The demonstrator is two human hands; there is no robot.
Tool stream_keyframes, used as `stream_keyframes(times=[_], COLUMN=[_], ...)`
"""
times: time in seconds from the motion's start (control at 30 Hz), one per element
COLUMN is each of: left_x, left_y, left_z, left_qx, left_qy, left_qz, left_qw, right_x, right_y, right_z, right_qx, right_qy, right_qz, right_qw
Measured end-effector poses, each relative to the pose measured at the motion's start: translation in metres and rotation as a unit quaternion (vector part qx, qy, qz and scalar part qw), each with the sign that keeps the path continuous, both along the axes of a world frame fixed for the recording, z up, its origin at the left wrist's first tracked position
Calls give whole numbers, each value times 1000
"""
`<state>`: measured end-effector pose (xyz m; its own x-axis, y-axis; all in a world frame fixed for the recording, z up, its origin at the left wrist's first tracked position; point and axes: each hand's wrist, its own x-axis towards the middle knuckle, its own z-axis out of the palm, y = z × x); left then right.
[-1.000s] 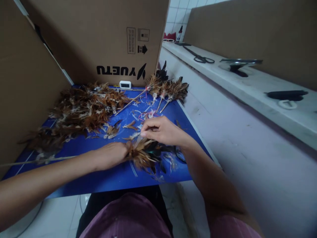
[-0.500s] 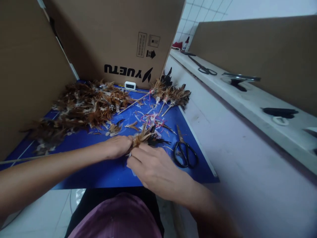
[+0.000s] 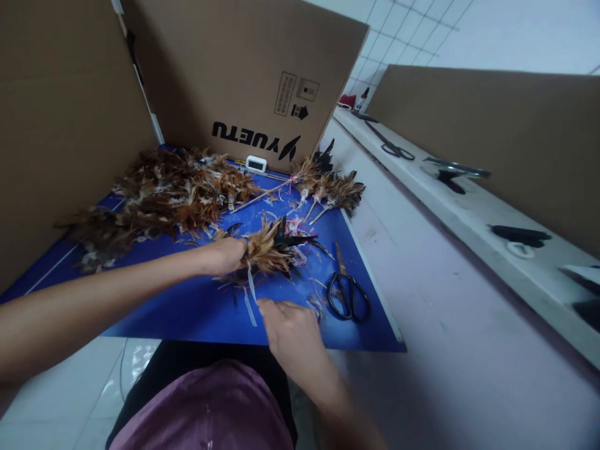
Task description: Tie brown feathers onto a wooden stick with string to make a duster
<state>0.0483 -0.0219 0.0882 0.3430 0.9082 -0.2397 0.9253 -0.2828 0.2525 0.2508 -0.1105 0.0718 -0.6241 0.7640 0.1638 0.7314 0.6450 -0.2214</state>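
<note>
In the head view my left hand point(image 3: 228, 255) is closed around the base of a bundle of tan and black feathers point(image 3: 268, 248), whose tips fan out to the right. A pale, thin strip point(image 3: 252, 284) runs down from the bundle's base to my right hand point(image 3: 290, 325), which pinches its lower end. Another pale strip point(image 3: 250, 308) dangles beside it. The bundle is held over the blue table mat point(image 3: 178, 306). Black-handled scissors point(image 3: 347, 290) lie to the right of my right hand, apart from it.
A large heap of brown feathers point(image 3: 182, 190) covers the back left. Finished-looking feather bundles on sticks point(image 3: 335, 187) lie at the back right, near a small white digital device point(image 3: 255, 164). Cardboard point(image 3: 244, 75) stands behind. A ledge point(image 3: 435, 181) on the right carries several tools.
My right hand has drawn away from the feather bundle, down toward the front edge, pulling the pale strip out straight. The left hand still grips the bundle. The view has shifted slightly.
</note>
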Motion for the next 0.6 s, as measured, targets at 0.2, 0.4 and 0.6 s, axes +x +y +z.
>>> stream_keyframes(times=[0.2,0.4,0.6], left_x=[15,24,30], left_y=[-16,-35,-45], left_z=[-2,3,-1], left_qx=[19,39,55], left_qy=[41,45,104], left_qz=[24,-12,-30], left_qw=[999,998,993], right_x=[-23,-21,-5], right_y=[-5,23,59], right_z=[10,39,69], right_qx=[-59,-66,-69], right_qy=[86,138,97], right_qz=[22,33,75], right_qw=[994,988,990])
